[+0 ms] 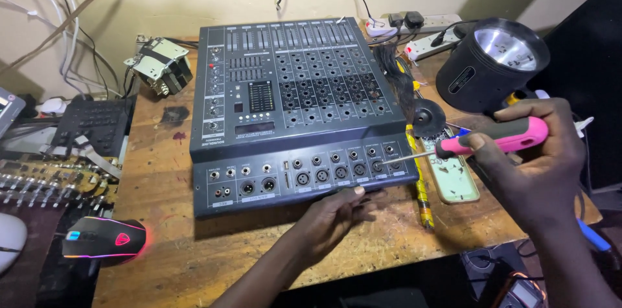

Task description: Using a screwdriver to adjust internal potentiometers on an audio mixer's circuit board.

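Note:
A dark grey audio mixer (291, 94) lies on the wooden workbench (168, 217), its knobs stripped off and its sloped jack panel facing me. My left hand (330, 217) rests flat against the lower front edge of that panel, fingers together. My right hand (538, 165) grips a pink-and-black screwdriver (499, 138). Its metal tip points left and touches the panel near the rightmost jacks.
A black torch with a shiny reflector (492, 62) stands at the right, by a power strip (421, 29). A transformer (161, 65) sits behind the mixer's left corner. A lit gaming mouse (103, 238), circuit boards (52, 178) and a keypad (91, 123) lie left. A green phone case (453, 178) lies right.

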